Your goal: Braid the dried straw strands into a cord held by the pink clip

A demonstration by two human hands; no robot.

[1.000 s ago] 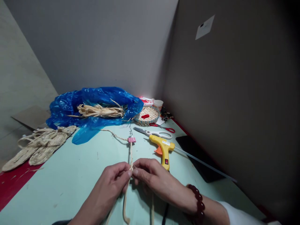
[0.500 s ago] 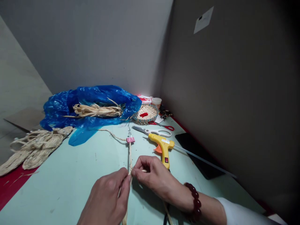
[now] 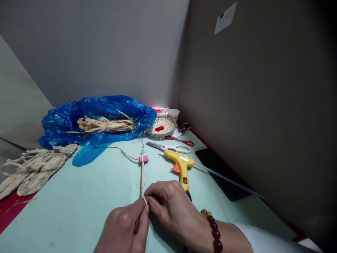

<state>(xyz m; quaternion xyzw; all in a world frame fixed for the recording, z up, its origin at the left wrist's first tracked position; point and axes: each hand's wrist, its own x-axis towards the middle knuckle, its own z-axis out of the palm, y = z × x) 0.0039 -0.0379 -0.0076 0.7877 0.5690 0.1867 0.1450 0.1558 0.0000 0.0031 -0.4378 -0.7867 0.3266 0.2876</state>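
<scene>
A pale straw braid (image 3: 142,177) runs down the table toward me from a pink binder clip (image 3: 143,159). Its lower end is pinched between the thumb and forefinger of my left hand (image 3: 125,225). Right beside it, my right hand (image 3: 172,209) also pinches the braid's strands, its fingertips almost touching the left ones. A dark red bead bracelet circles the right wrist. Beyond the clip, a thin finished length of braid curls off to the left. The loose strand ends are mostly hidden beneath my hands.
Close past my right hand lies a yellow glue gun (image 3: 181,165) with a long glue stick. Behind it are white-handled scissors (image 3: 179,149), red scissors (image 3: 186,142) and a woven basket (image 3: 172,130). A straw bundle (image 3: 105,125) rests on a blue plastic bag (image 3: 58,123); woven straw slippers (image 3: 44,168) lie left.
Both hands have shifted slightly down along the braid, and the right hand has turned over more toward the left one. The view has moved a little; the tools stay put.
</scene>
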